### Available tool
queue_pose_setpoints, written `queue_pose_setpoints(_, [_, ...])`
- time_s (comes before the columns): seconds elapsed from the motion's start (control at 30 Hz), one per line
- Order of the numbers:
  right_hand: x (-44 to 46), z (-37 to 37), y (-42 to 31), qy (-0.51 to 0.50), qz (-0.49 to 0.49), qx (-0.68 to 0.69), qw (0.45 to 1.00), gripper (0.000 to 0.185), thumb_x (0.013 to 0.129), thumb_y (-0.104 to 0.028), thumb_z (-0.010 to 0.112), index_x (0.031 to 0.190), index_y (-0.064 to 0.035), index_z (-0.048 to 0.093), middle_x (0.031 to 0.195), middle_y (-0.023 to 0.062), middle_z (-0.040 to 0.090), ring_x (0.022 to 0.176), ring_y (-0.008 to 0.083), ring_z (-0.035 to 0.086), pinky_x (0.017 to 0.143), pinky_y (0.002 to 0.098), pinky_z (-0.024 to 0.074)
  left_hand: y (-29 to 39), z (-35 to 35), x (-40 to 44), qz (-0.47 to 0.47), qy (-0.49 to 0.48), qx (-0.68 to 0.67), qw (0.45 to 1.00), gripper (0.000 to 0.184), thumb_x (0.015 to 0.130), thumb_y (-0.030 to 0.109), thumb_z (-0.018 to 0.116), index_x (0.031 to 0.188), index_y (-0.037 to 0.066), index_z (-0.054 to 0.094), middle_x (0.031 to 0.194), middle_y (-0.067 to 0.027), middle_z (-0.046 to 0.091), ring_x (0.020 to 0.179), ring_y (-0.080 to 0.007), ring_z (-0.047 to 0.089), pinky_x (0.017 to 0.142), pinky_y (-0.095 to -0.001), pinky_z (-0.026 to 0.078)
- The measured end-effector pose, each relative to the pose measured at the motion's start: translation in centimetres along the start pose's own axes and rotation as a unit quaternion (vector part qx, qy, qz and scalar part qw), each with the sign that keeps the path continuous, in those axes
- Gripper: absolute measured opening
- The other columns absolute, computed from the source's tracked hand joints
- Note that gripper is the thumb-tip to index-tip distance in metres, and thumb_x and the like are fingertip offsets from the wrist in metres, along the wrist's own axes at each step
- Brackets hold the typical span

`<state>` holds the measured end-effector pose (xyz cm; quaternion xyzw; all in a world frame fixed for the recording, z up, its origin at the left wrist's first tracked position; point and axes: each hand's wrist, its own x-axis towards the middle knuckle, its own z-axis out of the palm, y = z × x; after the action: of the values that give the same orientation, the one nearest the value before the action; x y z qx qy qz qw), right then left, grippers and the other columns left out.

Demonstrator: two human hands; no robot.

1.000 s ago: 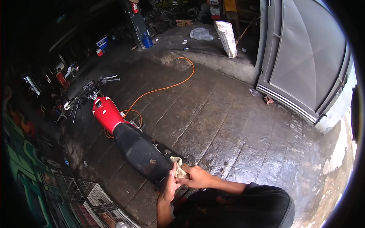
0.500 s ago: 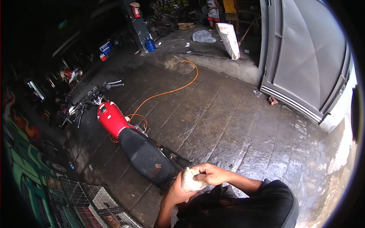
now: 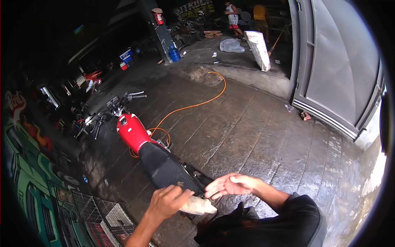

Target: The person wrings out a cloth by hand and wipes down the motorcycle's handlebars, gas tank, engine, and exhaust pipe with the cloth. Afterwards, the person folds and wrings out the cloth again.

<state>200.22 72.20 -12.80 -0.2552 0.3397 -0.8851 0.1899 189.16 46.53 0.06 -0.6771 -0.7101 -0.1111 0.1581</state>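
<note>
In the head view, my left hand [image 3: 168, 201] is closed around one end of a pale off-white, rounded lump [image 3: 198, 206], whose kind I cannot make out. The lump points right, low over the rear of the motorcycle. My right hand [image 3: 231, 185] is just above and to the right of it, fingers stretched out and holding nothing. Beneath and beyond my hands stands a motorcycle with a red tank [image 3: 133, 132] and a long black seat [image 3: 166, 166].
An orange hose [image 3: 193, 106] curls over the dark, partly wet concrete floor. Wire cages [image 3: 96, 216] stand at lower left. A grey metal gate [image 3: 341, 61] rises on the right. Two people [image 3: 233, 18] are at the back, near a leaning white slab [image 3: 258, 50].
My right hand has let go of the pale lump and opened. The left hand has moved left and turned, holding the lump outstretched. The view has shifted slightly.
</note>
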Motion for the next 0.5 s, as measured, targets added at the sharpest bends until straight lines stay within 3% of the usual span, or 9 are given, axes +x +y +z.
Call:
queue_pose_setpoints(0.07, [2.0,-0.8,3.5,-0.037,0.053,0.070,0.995,0.113,0.084,-0.073,0.062,0.152,0.0106,0.028,0.155,0.0262,0.038,0.143,0.0322,0.042,0.118,0.0463,0.0328,0.2,-1.0,2.4,0.144,0.018,0.107,0.984,0.012,0.079,0.019,0.072,0.079,0.011,0.062,0.072,0.0009,0.056,0.061,-0.0122,0.057,0.049,-0.0269,0.043])
queue_pose_setpoints(0.1, [3.3,0.6,4.3,-0.132,0.092,0.103,0.982,0.122,0.080,-0.076,0.065,0.154,0.0103,0.021,0.157,0.0294,0.034,0.146,0.0360,0.037,0.121,0.0470,0.0270,0.3,-0.8,3.5,0.193,0.032,0.098,0.976,0.012,0.079,0.020,0.071,0.079,0.011,0.063,0.076,-0.0009,0.060,0.059,-0.0118,0.055,0.048,-0.0265,0.041])
queue_pose_setpoints(0.17, [6.9,5.5,5.3,-0.248,0.105,0.184,0.945,0.135,0.068,-0.072,0.078,0.155,0.0109,0.016,0.153,0.0334,0.036,0.139,0.0428,0.044,0.118,0.0517,0.0325,0.2,0.1,5.4,0.290,0.059,0.080,0.952,0.012,0.078,0.021,0.071,0.078,0.012,0.063,0.084,-0.0045,0.067,0.055,-0.0109,0.051,0.047,-0.0258,0.037])
queue_pose_setpoints(0.2, [7.9,5.6,7.0,-0.307,0.110,0.260,0.909,0.132,0.066,-0.064,0.082,0.154,0.0106,0.018,0.142,0.0331,0.048,0.132,0.0431,0.052,0.114,0.0555,0.0370,-0.1,0.1,6.3,0.320,0.072,0.061,0.943,0.012,0.078,0.023,0.067,0.078,0.012,0.061,0.086,-0.0063,0.067,0.057,-0.0097,0.051,0.048,-0.0242,0.035])
queue_pose_setpoints(0.27, [8.6,6.0,8.2,-0.385,0.024,0.387,0.838,0.106,0.074,-0.044,0.077,0.151,0.0093,0.027,0.114,0.0268,0.061,0.115,0.0402,0.061,0.096,0.0547,0.0515,-0.2,-0.5,7.1,0.341,0.105,0.074,0.931,0.012,0.077,0.021,0.067,0.078,0.012,0.061,0.086,-0.0063,0.068,0.057,-0.0097,0.050,0.049,-0.0242,0.034])
queue_pose_setpoints(0.37, [6.6,7.6,5.0,-0.259,0.072,0.366,0.891,0.069,0.087,-0.020,0.066,0.144,0.0088,0.038,0.097,0.0181,0.060,0.074,0.0261,0.063,0.058,0.0370,0.0557,-0.4,-0.9,7.8,0.366,0.128,0.060,0.920,0.012,0.078,0.021,0.067,0.080,0.011,0.060,0.087,-0.0064,0.067,0.057,-0.0101,0.051,0.049,-0.0238,0.033])
queue_pose_setpoints(0.43, [6.3,7.5,4.8,-0.262,0.119,0.384,0.877,0.060,0.092,-0.016,0.063,0.142,0.0086,0.041,0.094,0.0153,0.059,0.059,0.0188,0.058,0.046,0.0297,0.0499,-0.2,-1.0,8.1,0.387,0.139,0.044,0.910,0.013,0.080,0.021,0.068,0.083,0.010,0.061,0.087,-0.0064,0.067,0.058,-0.0108,0.053,0.049,-0.0240,0.033])
queue_pose_setpoints(0.47, [5.9,7.5,5.2,-0.252,0.101,0.368,0.889,0.040,0.098,-0.015,0.059,0.129,0.0073,0.048,0.080,0.0085,0.053,0.047,0.0108,0.048,0.037,0.0230,0.0385,-0.1,-1.1,8.0,0.386,0.152,0.068,0.907,0.014,0.082,0.021,0.068,0.084,0.010,0.062,0.088,-0.0064,0.067,0.060,-0.0120,0.055,0.051,-0.0246,0.037])
queue_pose_setpoints(0.5, [5.5,7.5,5.1,-0.239,0.110,0.353,0.898,0.036,0.098,-0.018,0.060,0.123,0.0063,0.049,0.076,0.0062,0.051,0.047,0.0097,0.047,0.038,0.0217,0.0371,0.1,-1.4,7.8,0.385,0.165,0.092,0.904,0.014,0.084,0.022,0.069,0.085,0.009,0.062,0.088,-0.0065,0.067,0.063,-0.0133,0.058,0.053,-0.0252,0.042])
